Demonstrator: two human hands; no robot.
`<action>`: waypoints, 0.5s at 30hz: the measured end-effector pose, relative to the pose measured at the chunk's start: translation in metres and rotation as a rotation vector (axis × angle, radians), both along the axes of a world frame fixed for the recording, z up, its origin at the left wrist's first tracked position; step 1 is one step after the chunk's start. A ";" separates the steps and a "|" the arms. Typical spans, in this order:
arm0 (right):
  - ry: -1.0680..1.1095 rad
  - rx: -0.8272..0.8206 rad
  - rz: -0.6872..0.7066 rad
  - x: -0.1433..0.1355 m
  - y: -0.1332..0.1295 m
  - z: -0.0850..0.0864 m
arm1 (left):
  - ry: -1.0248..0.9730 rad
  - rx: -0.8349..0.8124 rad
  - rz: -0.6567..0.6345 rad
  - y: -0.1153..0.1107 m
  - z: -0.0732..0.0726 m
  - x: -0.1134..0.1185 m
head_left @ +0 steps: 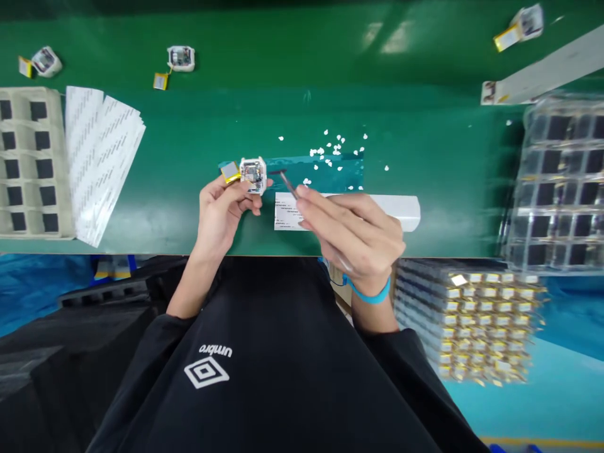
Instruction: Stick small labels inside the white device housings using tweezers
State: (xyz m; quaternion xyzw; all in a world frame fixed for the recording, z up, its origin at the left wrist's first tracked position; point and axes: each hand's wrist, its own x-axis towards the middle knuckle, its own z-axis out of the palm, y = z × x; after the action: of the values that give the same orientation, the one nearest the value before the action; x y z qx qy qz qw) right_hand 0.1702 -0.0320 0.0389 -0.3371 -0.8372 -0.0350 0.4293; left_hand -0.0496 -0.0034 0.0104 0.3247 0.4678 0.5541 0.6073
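Note:
My left hand [221, 211] is closed on a small white device housing [253, 175] with an exposed circuit board. A yellow-edged battery [231, 172] hangs off its left side, above my fingers. My right hand [356, 233] grips dark tweezers [289, 184], whose tip points up and left, a little apart from the housing. Beneath my right hand lies a white sticker sheet [287, 214], partly hidden by the fingers. Small white round tabs [329, 162] are scattered on the green mat beyond, some on a blue film strip [283, 165].
More housings with batteries lie at the far left [46, 61], far middle [181, 58] and far right [531, 22]. A pale tray [68, 189] and sticker sheets [101, 151] are at left. Clear trays [519, 182] stand at right, above a stack of battery-filled trays [425, 314].

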 end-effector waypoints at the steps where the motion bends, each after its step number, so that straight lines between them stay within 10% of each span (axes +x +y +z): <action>1: -0.037 0.013 0.017 0.001 -0.003 0.002 | -0.006 -0.020 -0.016 -0.002 0.000 0.004; 15: -0.223 -0.054 -0.026 0.007 -0.025 -0.002 | 0.182 0.078 0.011 -0.010 -0.013 0.015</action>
State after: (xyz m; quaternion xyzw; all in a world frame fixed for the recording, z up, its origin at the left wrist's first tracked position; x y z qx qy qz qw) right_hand 0.1775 -0.0568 0.0374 -0.3532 -0.8760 -0.0553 0.3237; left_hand -0.0346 -0.0132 -0.0026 0.3946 0.5007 0.5435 0.5460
